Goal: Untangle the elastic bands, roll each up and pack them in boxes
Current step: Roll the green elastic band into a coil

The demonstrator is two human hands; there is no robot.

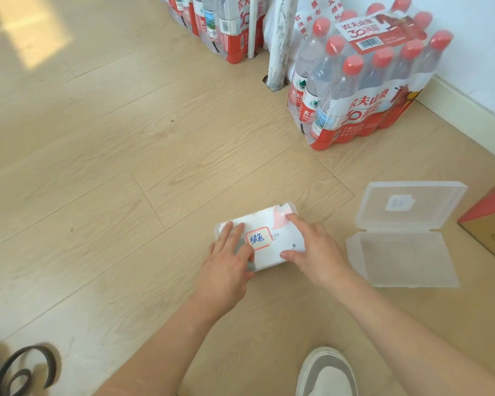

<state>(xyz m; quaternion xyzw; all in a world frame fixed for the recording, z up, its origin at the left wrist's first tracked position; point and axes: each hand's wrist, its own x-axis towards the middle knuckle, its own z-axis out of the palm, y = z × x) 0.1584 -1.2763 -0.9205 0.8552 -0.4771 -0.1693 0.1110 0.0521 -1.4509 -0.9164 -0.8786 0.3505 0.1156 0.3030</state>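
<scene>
— Where are the hands?

— The left hand (229,252) and right hand (315,247) press straight fingers flat on the closed translucent plastic box with the red-bordered label (280,242). Its long axis runs left to right across the pale wooden floor (97,167).

— Gripping it?

— Seemingly not, though the thumbs are hard to read.

— What's next?

— Probably the dark looped elastic band (3,374), well off to the near left, closer to the left hand. The empty open clear plastic box (406,258) sits just right.

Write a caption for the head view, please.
Left hand and right hand rest on a labelled box beside an open box.
</scene>
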